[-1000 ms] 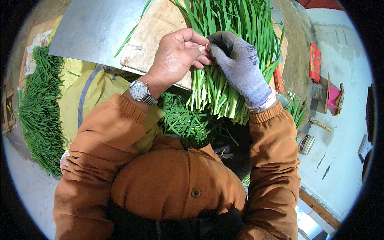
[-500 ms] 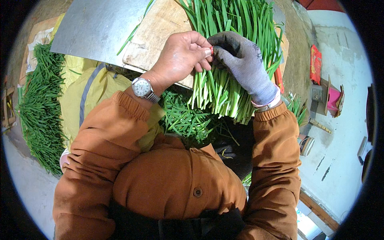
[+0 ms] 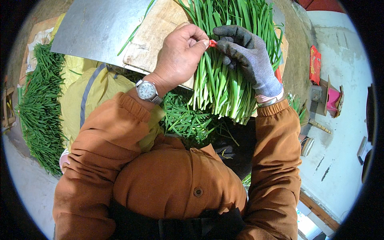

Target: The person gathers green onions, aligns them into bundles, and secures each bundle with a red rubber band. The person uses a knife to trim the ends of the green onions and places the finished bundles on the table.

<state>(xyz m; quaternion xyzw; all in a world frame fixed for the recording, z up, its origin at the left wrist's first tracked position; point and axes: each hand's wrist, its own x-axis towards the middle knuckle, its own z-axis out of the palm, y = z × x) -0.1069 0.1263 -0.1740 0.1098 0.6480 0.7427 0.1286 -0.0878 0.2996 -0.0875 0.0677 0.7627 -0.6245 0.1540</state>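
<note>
My bare left hand [image 3: 178, 54], a steel watch on its wrist, pinches a small red tie [image 3: 213, 43] between thumb and forefinger. My right hand [image 3: 248, 58], in a grey glove with darkened fingers, has its curled fingertips at the other side of the tie. Both hands are over a large bundle of long green leaves with pale stems [image 3: 222, 96], which lies across a wooden board [image 3: 146, 38] beside a metal sheet [image 3: 92, 30]. Loose greens [image 3: 184, 118] lie below the bundle. A red object [image 3: 278, 76] shows partly behind my gloved hand.
On the left are a yellow sack [image 3: 96, 96] with a grey stripe and a long heap of greens [image 3: 40, 108]. To the right, on the floor, are a red package [image 3: 314, 64], a cardboard box with pink inside [image 3: 332, 100] and a round container [image 3: 306, 145].
My left hand has risen slightly. The gloved fingers have spread a little, with the upper finger lifted, and more of the red tie shows between the two hands.
</note>
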